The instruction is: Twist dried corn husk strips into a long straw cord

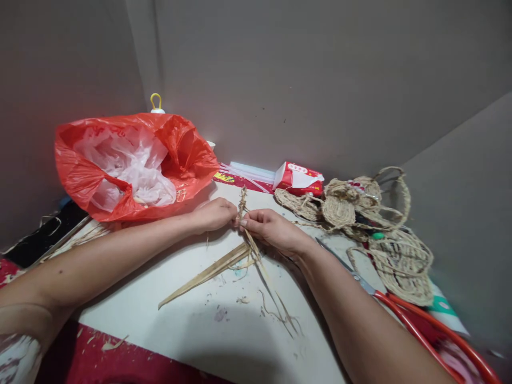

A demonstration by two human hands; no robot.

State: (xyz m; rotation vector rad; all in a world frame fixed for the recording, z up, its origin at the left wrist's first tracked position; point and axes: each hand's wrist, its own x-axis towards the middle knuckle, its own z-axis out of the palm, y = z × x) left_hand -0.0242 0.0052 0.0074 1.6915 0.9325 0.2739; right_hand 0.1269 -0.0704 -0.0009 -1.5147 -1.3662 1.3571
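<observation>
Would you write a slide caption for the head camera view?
Both hands grip a partly braided straw strand, beside a red plastic bag and coiled woven pieces.

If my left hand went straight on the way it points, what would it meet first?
The braided straw cord at the left hand's fingertips, then almost at once the fingers of the right hand. Depth is hard to judge here, so their exact spacing is uncertain.

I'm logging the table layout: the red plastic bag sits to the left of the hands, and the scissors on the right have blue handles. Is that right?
Not quite: the scissors' handles are red-orange, as the head view shows. The rest stands.
</observation>
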